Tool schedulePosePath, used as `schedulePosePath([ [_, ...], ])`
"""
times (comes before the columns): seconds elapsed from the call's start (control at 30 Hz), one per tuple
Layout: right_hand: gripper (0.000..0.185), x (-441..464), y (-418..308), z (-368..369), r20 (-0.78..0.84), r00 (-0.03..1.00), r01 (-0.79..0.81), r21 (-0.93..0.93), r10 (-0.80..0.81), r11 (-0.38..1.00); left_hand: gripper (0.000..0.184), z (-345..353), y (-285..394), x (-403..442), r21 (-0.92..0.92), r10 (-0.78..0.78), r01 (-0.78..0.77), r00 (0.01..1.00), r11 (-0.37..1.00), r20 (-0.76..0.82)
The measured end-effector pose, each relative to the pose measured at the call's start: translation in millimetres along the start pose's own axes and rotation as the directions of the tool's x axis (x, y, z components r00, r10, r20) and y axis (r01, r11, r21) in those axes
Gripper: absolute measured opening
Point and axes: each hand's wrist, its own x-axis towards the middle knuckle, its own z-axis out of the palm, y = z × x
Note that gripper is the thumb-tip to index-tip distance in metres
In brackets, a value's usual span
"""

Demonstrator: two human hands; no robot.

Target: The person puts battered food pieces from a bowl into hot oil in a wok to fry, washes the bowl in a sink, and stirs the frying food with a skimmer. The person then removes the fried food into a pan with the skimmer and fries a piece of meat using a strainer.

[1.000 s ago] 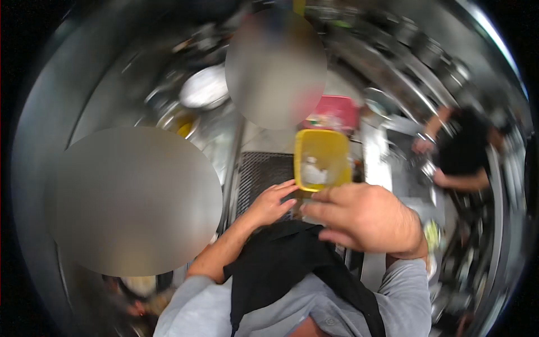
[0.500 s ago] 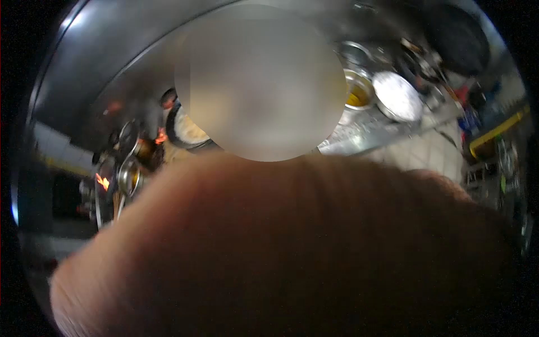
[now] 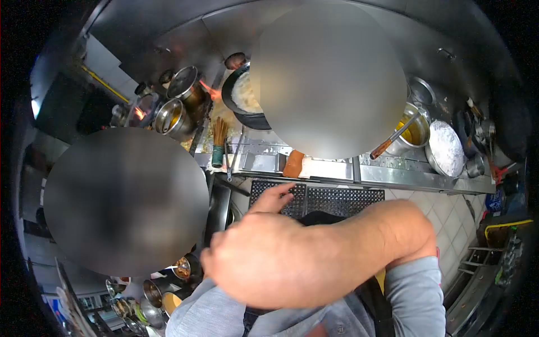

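My right forearm crosses the view from the right, bare below a grey sleeve (image 3: 415,292). It ends in my right hand (image 3: 238,253) at the centre left, slightly smeared by motion. Its knuckles look bent, but its fingers are mostly hidden, so I cannot see whether it holds anything. Just beyond it shows part of my left hand (image 3: 270,200), with finger and thumb apart and nothing between them. The left forearm is mostly covered by my right arm. Both hands are above the floor, short of the counter edge, where an orange-brown block (image 3: 293,164) lies.
A wok (image 3: 230,101) with pale contents stands on the stove, near a flame (image 3: 211,90). A bundled brush (image 3: 219,146) and tongs (image 3: 230,163) lie at the edge. Right: a pot with yellow liquid (image 3: 418,132), a ladle (image 3: 396,135) and a foil-covered bowl (image 3: 445,149). Blurred discs hide two areas.
The arm that filled the lower view close to the camera has moved down and away. Both hands, the sleeves and the counter front now show. The view has shifted and is sharper.
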Motion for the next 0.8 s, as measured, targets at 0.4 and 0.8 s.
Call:
schedulePosePath([
  [0.4,0.039,107.3,-4.3,-59.2,0.169,0.972,0.153,0.070,-0.162,0.986,0.028,-245.1,-53.4,34.3,0.091,0.080,-0.036,0.829,0.995,-0.553],
  [0.8,0.030,114.5,176.8,101.6,-0.150,0.755,-0.502,0.495,0.639,0.709,0.051,-522.5,-207.1,97.3,0.392,0.120,0.556,0.462,0.733,-0.879],
])
